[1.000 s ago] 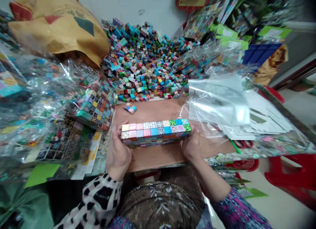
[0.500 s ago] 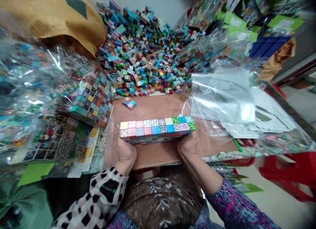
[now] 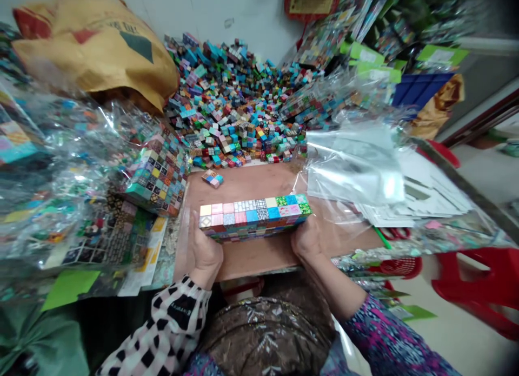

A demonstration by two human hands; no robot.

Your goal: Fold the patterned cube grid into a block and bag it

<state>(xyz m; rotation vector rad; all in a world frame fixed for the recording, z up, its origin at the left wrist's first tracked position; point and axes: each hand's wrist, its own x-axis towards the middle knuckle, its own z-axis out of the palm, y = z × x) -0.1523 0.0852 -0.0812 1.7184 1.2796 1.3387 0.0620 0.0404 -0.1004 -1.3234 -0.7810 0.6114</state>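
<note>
A long block of small patterned cubes [image 3: 253, 216], packed in rows, stands on the brown board [image 3: 243, 259] in front of me. My left hand [image 3: 206, 249] presses its left end, and my right hand [image 3: 307, 238] presses its right end, so the block is held between both palms. Most of the fingers are hidden behind the block. Farther back on the board lies a small cluster of joined cubes [image 3: 213, 178], apart from both hands.
A big heap of loose cubes [image 3: 239, 116] rises against the wall. Bagged cube blocks [image 3: 156, 173] lie at left below a brown paper sack [image 3: 117, 57]. Clear plastic bags [image 3: 352, 165] and white cards [image 3: 421, 197] lie at right, near red scissors [image 3: 395, 233]. A red stool [image 3: 478, 289] stands beyond.
The camera view has tilted up slightly and shifted right, showing more of the wall. Both hands still hold the block of cubes at its ends, with little visible movement on the board.
</note>
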